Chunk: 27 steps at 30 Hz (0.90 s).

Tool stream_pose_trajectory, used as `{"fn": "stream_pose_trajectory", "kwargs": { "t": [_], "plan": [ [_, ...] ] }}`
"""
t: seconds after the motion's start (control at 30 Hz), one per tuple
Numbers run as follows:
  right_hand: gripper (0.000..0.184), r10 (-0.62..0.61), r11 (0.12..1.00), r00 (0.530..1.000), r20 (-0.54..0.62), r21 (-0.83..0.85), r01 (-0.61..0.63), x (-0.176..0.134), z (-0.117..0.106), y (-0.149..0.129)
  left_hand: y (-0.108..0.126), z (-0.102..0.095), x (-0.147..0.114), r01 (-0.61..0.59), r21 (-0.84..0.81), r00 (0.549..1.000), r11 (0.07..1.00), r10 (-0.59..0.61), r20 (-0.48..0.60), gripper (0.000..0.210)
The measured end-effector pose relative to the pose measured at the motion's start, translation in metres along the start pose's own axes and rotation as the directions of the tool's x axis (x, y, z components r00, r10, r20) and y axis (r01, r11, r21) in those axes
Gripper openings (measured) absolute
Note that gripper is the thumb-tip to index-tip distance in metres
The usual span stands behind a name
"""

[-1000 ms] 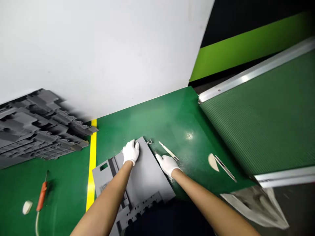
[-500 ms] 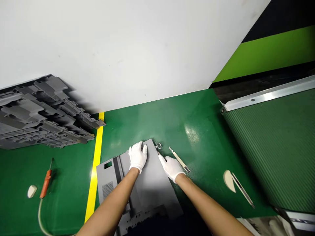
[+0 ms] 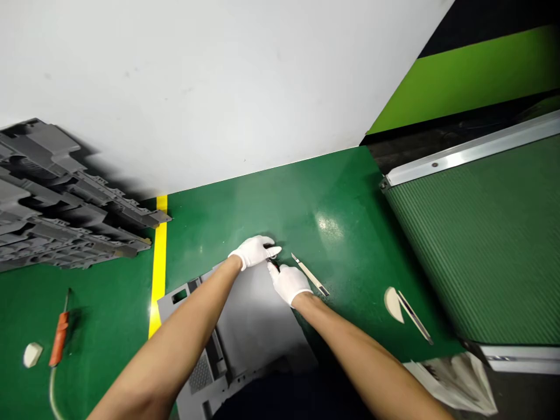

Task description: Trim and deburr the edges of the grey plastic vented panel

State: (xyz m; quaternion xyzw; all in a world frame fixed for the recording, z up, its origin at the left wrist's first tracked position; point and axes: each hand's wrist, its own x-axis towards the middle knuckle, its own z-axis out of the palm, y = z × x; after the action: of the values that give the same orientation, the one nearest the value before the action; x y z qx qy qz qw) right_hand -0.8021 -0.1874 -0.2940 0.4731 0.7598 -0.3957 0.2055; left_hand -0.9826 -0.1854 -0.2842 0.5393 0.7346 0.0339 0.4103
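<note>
A flat grey plastic panel lies on the green surface in front of me, its far corner between my hands. My left hand, in a white glove, is bent over that corner with thumb and fingers around a small grey curved piece at the edge. My gloved right hand is closed beside the same edge, its index finger pointing at the piece. Something small and dark shows in its grip, mostly hidden. Right of it lies a craft knife with a pale handle.
Several grey moulded panels lean at the left wall. An orange-handled tool with a cord and a white block lie left of the yellow line. Rightward are a cream half-disc, a slim knife-like tool and a ribbed green belt.
My left hand has moved from lying flat on the panel to its far corner, now around the small curved piece. My right hand stays close by that edge. The whole view has shifted slightly.
</note>
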Motion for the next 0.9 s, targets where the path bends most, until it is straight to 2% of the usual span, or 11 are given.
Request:
{"fn": "stream_pose_trajectory", "kwargs": {
  "t": [0.07,0.1,0.2,0.33,0.4,0.47,0.53,0.63,0.7,0.77,0.9],
  "plan": [
    [0.07,-0.011,1.0,0.998,-0.057,-0.016,0.01,-0.004,-0.001,-0.002,0.009,-0.009,0.027,0.014,0.067,0.958,0.998,-0.033,0.283,0.055],
    [0.068,-0.021,0.999,0.996,-0.082,-0.026,0.019,-0.006,-0.001,-0.004,0.013,-0.011,0.039,0.028,0.113,0.928,0.993,-0.068,0.365,0.053],
    [0.064,-0.033,0.999,0.994,-0.104,-0.046,0.028,-0.007,-0.001,-0.006,0.021,-0.01,0.063,0.03,0.208,0.885,0.978,-0.123,0.449,0.045],
    [0.065,-0.018,0.999,0.997,-0.072,-0.036,0.015,-0.003,0.0,-0.001,0.019,-0.005,0.059,0.005,0.148,0.888,0.989,-0.073,0.454,0.044],
    [0.065,-0.046,0.999,0.998,-0.05,-0.023,0.045,0.0,0.0,0.002,0.013,-0.006,0.044,-0.014,-0.035,0.913,0.999,0.027,0.408,0.047],
    [0.066,-0.08,0.997,0.996,-0.049,-0.013,0.079,0.002,0.001,0.006,0.006,-0.008,0.028,-0.047,-0.253,0.944,0.966,0.126,0.304,0.05],
    [0.066,-0.101,0.995,0.993,-0.057,-0.01,0.101,0.004,0.001,0.008,0.001,-0.01,0.017,-0.097,-0.37,0.96,0.924,0.186,0.211,0.052],
    [0.064,-0.116,0.993,0.992,-0.053,-0.012,0.115,0.003,0.0,0.007,-0.003,-0.011,0.01,-0.167,-0.375,0.952,0.912,0.247,0.178,0.053],
    [0.063,-0.103,0.995,0.992,-0.068,-0.008,0.103,0.0,-0.002,0.003,-0.002,-0.011,0.012,-0.153,-0.382,0.952,0.911,0.24,0.19,0.053],
    [0.066,-0.062,0.998,0.994,-0.095,0.004,0.063,-0.005,-0.004,-0.004,0.001,-0.011,0.019,-0.073,-0.329,0.961,0.942,0.155,0.23,0.05],
    [0.07,0.003,1.0,0.993,-0.114,0.027,0.0,-0.015,-0.006,-0.019,0.017,-0.008,0.041,0.057,0.021,0.966,0.998,-0.06,0.25,0.039]
  ]
}}
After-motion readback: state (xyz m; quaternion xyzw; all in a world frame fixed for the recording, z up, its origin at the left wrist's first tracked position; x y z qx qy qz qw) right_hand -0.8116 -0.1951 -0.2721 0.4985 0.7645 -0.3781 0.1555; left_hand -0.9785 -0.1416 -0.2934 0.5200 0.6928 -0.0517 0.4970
